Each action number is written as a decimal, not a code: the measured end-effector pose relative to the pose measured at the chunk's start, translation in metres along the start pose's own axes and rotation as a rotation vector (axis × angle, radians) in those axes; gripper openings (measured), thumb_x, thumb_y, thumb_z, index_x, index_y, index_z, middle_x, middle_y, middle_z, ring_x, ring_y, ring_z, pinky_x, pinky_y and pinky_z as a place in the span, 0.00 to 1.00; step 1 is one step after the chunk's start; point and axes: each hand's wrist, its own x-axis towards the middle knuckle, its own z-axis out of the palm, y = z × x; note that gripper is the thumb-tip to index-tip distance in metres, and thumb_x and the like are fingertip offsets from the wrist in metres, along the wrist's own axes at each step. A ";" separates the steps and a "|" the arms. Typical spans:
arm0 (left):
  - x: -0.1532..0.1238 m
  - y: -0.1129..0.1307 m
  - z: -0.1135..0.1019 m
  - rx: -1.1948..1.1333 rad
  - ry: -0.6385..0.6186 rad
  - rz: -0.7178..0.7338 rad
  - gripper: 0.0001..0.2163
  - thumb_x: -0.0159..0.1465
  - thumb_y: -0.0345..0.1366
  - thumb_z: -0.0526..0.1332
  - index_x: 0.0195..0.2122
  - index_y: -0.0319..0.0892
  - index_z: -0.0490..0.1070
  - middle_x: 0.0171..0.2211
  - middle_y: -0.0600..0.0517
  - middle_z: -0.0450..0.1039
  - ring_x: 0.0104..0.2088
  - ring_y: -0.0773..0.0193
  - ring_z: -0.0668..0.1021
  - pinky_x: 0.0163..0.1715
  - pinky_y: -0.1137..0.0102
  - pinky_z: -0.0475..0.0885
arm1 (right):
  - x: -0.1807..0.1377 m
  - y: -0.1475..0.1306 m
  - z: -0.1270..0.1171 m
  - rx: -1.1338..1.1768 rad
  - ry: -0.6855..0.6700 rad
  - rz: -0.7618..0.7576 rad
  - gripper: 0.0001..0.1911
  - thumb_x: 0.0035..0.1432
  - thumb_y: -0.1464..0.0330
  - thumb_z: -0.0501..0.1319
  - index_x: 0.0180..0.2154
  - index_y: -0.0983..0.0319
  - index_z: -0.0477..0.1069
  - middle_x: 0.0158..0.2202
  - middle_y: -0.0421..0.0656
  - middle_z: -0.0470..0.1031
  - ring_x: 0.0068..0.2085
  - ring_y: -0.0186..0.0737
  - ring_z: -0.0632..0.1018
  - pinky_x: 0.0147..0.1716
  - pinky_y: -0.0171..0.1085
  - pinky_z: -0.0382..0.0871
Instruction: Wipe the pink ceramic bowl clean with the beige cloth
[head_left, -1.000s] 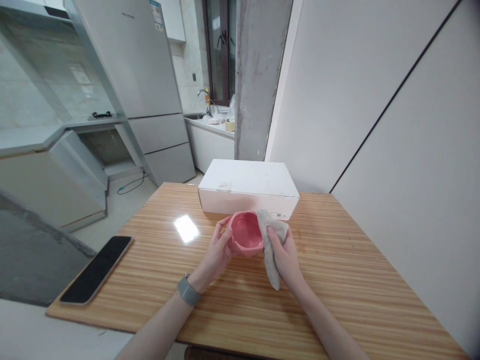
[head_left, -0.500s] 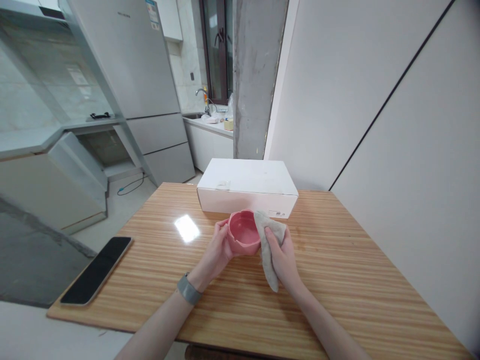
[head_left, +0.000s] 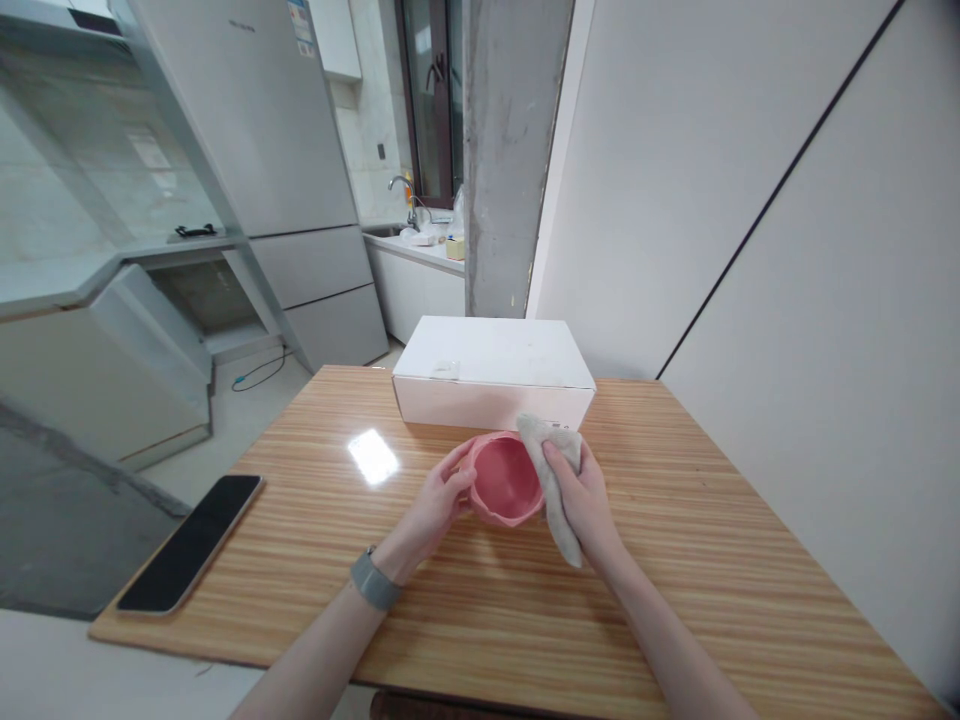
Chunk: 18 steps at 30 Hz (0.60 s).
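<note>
A pink bowl [head_left: 507, 480] with a wavy, angular rim is tilted so that its inside faces me. My left hand [head_left: 442, 497] grips its left side, thumb at the rim and fingers behind. In my right hand [head_left: 583, 492] is a light grey cloth [head_left: 553, 478], pinched under the thumb and pressed over the bowl's right rim. The cloth's lower end hangs down beside the bowl. My right fingers are mostly hidden behind the cloth and the bowl.
A white cardboard box [head_left: 491, 352] stands just behind the bowl on the wood-grain table [head_left: 675, 560]. A dark-screened phone [head_left: 193, 545] lies near the table's left edge. A white wall panel [head_left: 825, 330] rises along the right side.
Both hands, with the bowl and cloth, have shifted right and slightly toward me. The bowl has turned and tilted so more of its inside shows.
</note>
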 end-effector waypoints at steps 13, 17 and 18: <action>-0.001 0.000 0.001 -0.099 0.063 0.073 0.34 0.53 0.35 0.70 0.61 0.49 0.62 0.41 0.50 0.77 0.30 0.68 0.76 0.27 0.74 0.72 | -0.001 0.003 0.003 0.008 -0.025 0.001 0.23 0.53 0.53 0.65 0.45 0.60 0.70 0.42 0.46 0.79 0.43 0.49 0.78 0.45 0.46 0.71; -0.001 0.002 0.004 -0.134 0.057 0.106 0.34 0.52 0.34 0.69 0.61 0.51 0.61 0.45 0.50 0.75 0.35 0.65 0.78 0.33 0.71 0.74 | -0.007 0.007 0.009 0.003 0.004 0.000 0.23 0.53 0.53 0.65 0.45 0.60 0.69 0.42 0.46 0.79 0.44 0.48 0.78 0.46 0.45 0.70; -0.001 0.003 0.005 -0.140 0.064 0.117 0.34 0.52 0.34 0.69 0.60 0.51 0.61 0.45 0.50 0.75 0.37 0.63 0.78 0.35 0.69 0.74 | -0.009 0.007 0.010 -0.002 0.009 0.001 0.22 0.53 0.53 0.65 0.44 0.59 0.69 0.41 0.45 0.79 0.43 0.47 0.78 0.45 0.45 0.70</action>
